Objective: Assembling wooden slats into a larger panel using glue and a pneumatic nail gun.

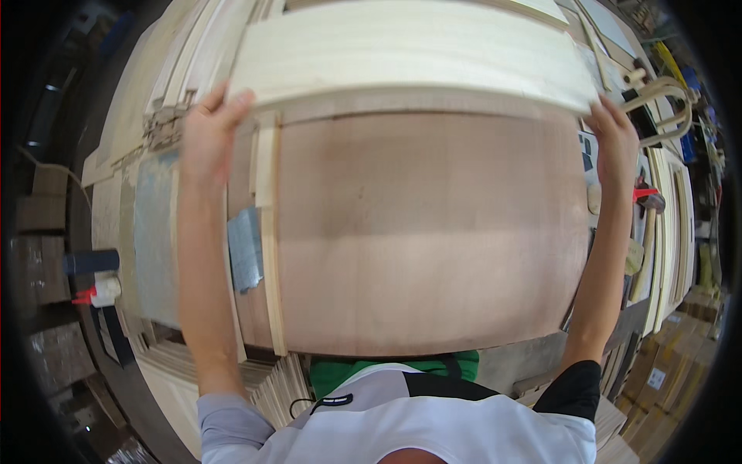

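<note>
Plank held at both ends, over the far side of the brown board

Left margin: boxes [50,271] stand beyond the bench. Next, a dark block [91,261], with a white bottle [108,291] just on its near side; red part on the bottle.

Left part of bench: stacked strips [185,62] at the far side, a pale blue sheet [154,240] nearer the wearer.

Left hand [210,131]: closed on the plank's left end at the near corner, thumb along the near edge. Blurred; exact finger contact not resolved.

Right of the left forearm: a grey-blue patch [246,247], ragged at its near end, then a narrow strip [270,263] running along the left side of the brown board [433,232].

Centre: the plank [417,54], pale, broad face visible, spans crosswise between the hands at the brown board's far edge. Cannot tell whether it touches anything beneath. A green item [332,377] shows below the board's near edge.

Right hand [616,139]: fingers closed on the plank's right end, near corner; also blurred.

Right margin: beige loop [684,116] just beyond the hand; red-and-dark tool [648,196] beside the forearm; cartons [657,371] lower down.
</note>
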### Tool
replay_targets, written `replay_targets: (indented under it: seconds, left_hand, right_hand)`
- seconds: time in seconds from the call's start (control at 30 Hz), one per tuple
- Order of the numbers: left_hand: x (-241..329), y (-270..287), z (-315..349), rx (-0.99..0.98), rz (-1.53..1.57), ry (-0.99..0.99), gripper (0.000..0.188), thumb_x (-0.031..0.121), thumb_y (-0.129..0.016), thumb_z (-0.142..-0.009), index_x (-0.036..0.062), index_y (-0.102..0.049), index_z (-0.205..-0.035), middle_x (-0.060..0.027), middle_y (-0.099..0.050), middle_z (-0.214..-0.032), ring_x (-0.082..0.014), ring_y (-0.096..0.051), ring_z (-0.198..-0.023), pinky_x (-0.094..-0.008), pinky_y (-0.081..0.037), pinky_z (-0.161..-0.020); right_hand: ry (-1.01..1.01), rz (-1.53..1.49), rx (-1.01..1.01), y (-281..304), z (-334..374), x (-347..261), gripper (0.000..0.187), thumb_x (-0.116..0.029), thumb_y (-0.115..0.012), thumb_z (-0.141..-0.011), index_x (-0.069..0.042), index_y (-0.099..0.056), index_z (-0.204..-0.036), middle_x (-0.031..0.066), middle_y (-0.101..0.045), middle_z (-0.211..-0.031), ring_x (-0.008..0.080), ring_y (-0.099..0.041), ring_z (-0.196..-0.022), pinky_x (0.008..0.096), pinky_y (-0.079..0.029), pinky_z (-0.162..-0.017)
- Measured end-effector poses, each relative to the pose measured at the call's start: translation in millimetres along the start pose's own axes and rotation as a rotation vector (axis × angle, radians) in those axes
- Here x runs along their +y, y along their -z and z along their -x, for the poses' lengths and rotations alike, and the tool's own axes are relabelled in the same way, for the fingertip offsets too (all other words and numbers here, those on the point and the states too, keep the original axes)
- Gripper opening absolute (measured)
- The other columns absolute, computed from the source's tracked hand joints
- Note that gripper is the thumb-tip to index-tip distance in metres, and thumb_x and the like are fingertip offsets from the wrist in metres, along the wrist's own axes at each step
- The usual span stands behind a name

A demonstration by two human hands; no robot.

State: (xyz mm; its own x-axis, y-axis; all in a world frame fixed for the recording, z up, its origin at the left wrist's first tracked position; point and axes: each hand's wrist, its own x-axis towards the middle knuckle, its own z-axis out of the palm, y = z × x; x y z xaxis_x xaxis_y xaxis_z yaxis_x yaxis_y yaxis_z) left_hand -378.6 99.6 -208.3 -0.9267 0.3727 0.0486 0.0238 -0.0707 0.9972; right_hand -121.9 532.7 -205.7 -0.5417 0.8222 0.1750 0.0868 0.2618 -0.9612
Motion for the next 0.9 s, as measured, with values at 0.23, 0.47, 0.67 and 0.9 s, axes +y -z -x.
replay_targets:
  seconds: [0.23,0.47,0.67,0.9]
  left_hand:
    - [-64,5,49,-0.043,-0.172,0.200,0.050,0.011,-0.071,-0.082,-0.0100,-0.055,-0.125,-0.0129,-0.064,-0.114,-0.0176,-0.060,-0.103,-0.0297,-0.043,-0.095]
    - [-47,3,19,-0.064,-0.521,0.300,0.054,0.016,-0.072,-0.080,-0.0115,-0.055,-0.124,-0.0140,-0.064,-0.113,-0.0168,-0.060,-0.099,-0.0299,-0.045,-0.088]
    - [-50,-6,14,0.001,-0.885,0.146,0.054,0.024,-0.073,-0.077,-0.0097,-0.062,-0.117,-0.0133,-0.068,-0.101,-0.0167,-0.062,-0.092,-0.0280,-0.047,-0.081]
    - [-68,6,9,0.147,-0.724,-0.025,0.049,0.024,-0.073,-0.079,-0.0088,-0.063,-0.113,-0.0115,-0.068,-0.102,-0.0146,-0.061,-0.093,-0.0288,-0.046,-0.083]
  right_hand:
    - [-0.118,0.103,-0.011,16,61,64,0.046,-0.014,-0.067,-0.087,0.012,-0.055,-0.123,0.0128,-0.064,-0.105,0.0153,-0.061,-0.084,0.0289,-0.051,-0.079]
    - [-0.136,0.186,0.020,-13,33,73,0.047,-0.017,-0.067,-0.087,0.010,-0.056,-0.124,0.0132,-0.064,-0.109,0.0158,-0.062,-0.088,0.0275,-0.052,-0.077]
    - [-0.064,0.397,0.002,-13,32,63,0.050,-0.018,-0.067,-0.085,0.010,-0.056,-0.124,0.0177,-0.064,-0.118,0.0208,-0.060,-0.107,0.0286,-0.042,-0.095]
    - [-0.074,0.343,0.013,-13,24,60,0.049,-0.018,-0.067,-0.080,0.011,-0.060,-0.119,0.0193,-0.066,-0.111,0.0221,-0.063,-0.098,0.0291,-0.047,-0.087]
